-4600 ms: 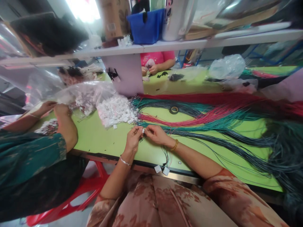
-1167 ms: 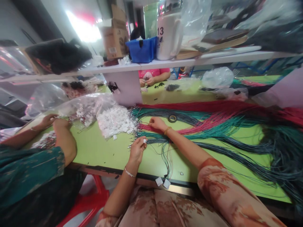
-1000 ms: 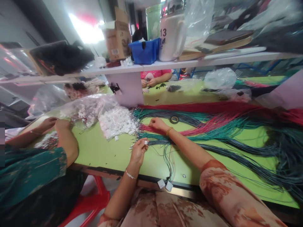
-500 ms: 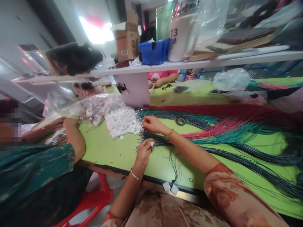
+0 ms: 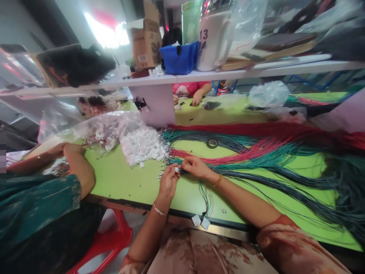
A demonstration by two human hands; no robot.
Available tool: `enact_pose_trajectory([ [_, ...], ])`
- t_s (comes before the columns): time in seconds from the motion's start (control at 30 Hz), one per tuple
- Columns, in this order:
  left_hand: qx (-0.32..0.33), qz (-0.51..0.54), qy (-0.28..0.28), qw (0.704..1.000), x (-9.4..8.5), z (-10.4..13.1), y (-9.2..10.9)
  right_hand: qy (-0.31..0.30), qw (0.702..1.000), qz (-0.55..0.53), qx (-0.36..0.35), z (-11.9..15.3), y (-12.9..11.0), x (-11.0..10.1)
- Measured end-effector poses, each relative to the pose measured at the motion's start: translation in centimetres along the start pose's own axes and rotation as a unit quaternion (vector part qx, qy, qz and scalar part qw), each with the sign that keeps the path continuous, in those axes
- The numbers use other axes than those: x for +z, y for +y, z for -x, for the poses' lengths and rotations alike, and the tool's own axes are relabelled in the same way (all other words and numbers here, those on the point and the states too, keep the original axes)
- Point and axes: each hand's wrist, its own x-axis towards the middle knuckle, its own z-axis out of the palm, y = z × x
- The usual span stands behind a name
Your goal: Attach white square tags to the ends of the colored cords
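The left hand [image 5: 168, 183] pinches a small white connector [image 5: 176, 169], and the right hand [image 5: 196, 168] has its fingertips drawn together just beside it, at three o'clock; whether they grip a wire is too small to tell. On the desk [image 5: 114, 177], bagged white pieces [image 5: 144, 146] lie at ten o'clock from the hands, a black tape roll [image 5: 212, 148] at two.
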Motion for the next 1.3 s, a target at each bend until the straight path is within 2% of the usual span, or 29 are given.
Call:
enact_pose_trajectory([
  [0.27,0.014,-0.035,-0.007,0.999,0.2,0.2,0.0,0.036,0.999,0.015,0.02,0.7,0.6,0.5],
  [0.47,0.03,-0.033,0.029,0.999,-0.1,-0.1,0.0,0.041,0.999,0.031,0.016,0.8,0.5,0.3],
  [0.67,0.02,-0.029,0.016,0.999,-0.4,-0.3,-0.2,0.029,0.999,0.021,-0.009,0.6,0.7,0.3],
  [1.0,-0.02,-0.045,-0.006,0.999,-0.2,-0.1,0.0,0.038,0.99,0.129,-0.042,0.7,1.0,0.1],
  [1.17,-0.016,-0.015,0.013,1.0,-0.3,-0.2,0.2,0.041,0.994,0.097,-0.036,0.5,1.4,0.0],
  [1.3,-0.019,-0.031,0.001,0.999,-0.2,-0.2,0.1,0.033,0.993,0.104,-0.046,0.5,1.3,0.2],
])
